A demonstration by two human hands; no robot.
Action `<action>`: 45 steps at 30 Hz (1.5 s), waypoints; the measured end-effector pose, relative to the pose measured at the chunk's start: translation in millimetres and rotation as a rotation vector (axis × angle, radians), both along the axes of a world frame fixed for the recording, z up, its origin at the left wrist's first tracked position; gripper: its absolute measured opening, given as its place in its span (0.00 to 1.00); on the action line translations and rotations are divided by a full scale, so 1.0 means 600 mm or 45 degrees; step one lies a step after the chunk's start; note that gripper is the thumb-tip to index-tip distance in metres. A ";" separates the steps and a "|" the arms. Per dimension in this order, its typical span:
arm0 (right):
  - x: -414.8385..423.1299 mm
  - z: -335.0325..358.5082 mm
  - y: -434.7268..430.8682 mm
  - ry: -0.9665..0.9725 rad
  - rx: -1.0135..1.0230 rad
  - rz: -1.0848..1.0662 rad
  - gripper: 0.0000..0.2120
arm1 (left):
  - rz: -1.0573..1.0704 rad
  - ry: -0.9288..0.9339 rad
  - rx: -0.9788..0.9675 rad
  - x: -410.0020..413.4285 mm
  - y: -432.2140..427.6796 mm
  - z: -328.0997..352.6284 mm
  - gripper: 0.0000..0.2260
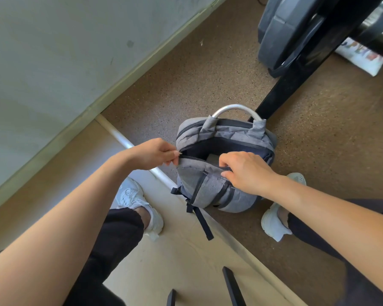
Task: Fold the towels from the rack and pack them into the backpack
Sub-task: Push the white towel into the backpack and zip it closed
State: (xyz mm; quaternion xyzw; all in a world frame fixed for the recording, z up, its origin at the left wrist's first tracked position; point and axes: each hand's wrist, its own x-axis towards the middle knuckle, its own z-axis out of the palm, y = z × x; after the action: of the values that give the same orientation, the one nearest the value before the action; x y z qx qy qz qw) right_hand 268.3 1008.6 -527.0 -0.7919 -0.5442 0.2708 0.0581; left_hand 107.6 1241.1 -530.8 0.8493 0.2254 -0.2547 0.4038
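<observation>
Upper left of the frame: pale wall [53, 62] with a light skirting, then a white rail [119, 135] slanting down toward the centre. Lower left: black trouser leg and a white shoe [133, 195] on a tan board.

Left of centre: left hand [150, 154], thumb and fingertips pinched on the zip pull [180, 153], at the left end of the mouth of the grey backpack [208, 186]. Centre: that backpack upright on the speckled brown floor [318, 129], silver handle [237, 108] uppermost in the picture, dark straps [199, 215] trailing toward lower centre. Mouth gaping, long axis roughly left to right across the frame, from the pinch to the bag's right corner. Inside, something pale [212, 159], likely a folded towel; too little showing to be sure.

Just right of centre: right hand [248, 171], fingers hooked over the near lip of the mouth, thumb against its outer face, gripping the fabric.

Judged from this: zip travel along that axis, left to right, with the left hand on the slider and the right as brace. Opening or closing: impossible to tell. Right hand's fingers in the slider's path; to be lifted clear ahead of it.

Behind the bag: black post [281, 93], touching or just beside it, cannot tell which. Lower right: second white shoe [274, 224]. Upper right: dark bulky equipment [281, 29] and a printed sheet [363, 58], well apart from the hands.
</observation>
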 end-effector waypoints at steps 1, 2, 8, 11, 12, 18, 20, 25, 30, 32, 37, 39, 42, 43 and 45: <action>0.001 -0.002 0.000 -0.027 0.048 -0.021 0.05 | -0.036 -0.012 -0.006 0.003 -0.003 0.008 0.16; 0.002 -0.005 -0.001 -0.071 0.124 -0.040 0.05 | -0.060 -0.028 -0.021 0.004 -0.006 0.014 0.16; 0.021 -0.016 0.001 -0.506 0.388 -0.072 0.04 | -0.049 -0.086 -0.108 -0.004 -0.021 0.027 0.15; 0.021 -0.026 0.002 -0.480 0.283 -0.022 0.03 | 0.053 -0.086 -0.114 -0.009 -0.026 0.022 0.16; 0.020 -0.031 0.002 -0.486 0.257 -0.011 0.04 | 0.104 -0.088 -0.117 -0.011 -0.028 0.020 0.16; 0.033 -0.037 0.010 -0.509 0.415 0.022 0.08 | 0.358 -0.128 0.096 -0.014 -0.017 0.020 0.15; 0.031 -0.041 0.012 -0.389 0.460 0.064 0.07 | 0.377 -0.157 0.164 -0.014 -0.015 0.021 0.16; 0.031 -0.043 0.008 -0.167 0.510 0.024 0.05 | 0.340 -0.210 0.178 0.008 -0.036 0.022 0.20; 0.029 -0.039 0.002 -0.066 0.534 -0.046 0.05 | 0.246 -0.391 0.111 0.045 -0.089 0.028 0.19; 0.025 -0.034 0.004 -0.030 0.501 -0.036 0.06 | 0.221 -0.404 0.056 0.050 -0.102 0.023 0.19; 0.002 -0.008 0.031 0.076 0.572 -0.132 0.10 | 0.260 -0.366 -0.055 0.042 -0.088 0.019 0.18; -0.013 0.004 0.050 0.099 0.616 -0.163 0.13 | 0.263 -0.361 -0.097 0.036 -0.087 0.017 0.17; -0.025 0.010 0.078 0.190 0.598 -0.165 0.13 | 0.298 -0.354 -0.132 0.026 -0.076 0.015 0.16; -0.024 0.009 0.085 0.228 0.568 -0.167 0.12 | 0.309 -0.351 -0.148 0.022 -0.071 0.016 0.16; -0.022 0.005 0.092 0.233 0.502 -0.161 0.10 | 0.310 -0.345 -0.171 0.016 -0.066 0.016 0.16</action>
State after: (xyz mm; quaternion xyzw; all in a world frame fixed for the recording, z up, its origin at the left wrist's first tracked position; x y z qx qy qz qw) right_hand 254.9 1063.7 -523.9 -0.7700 -0.5282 0.2258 0.2778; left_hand 117.0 1201.2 -521.0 0.8135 0.2525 -0.1018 0.5139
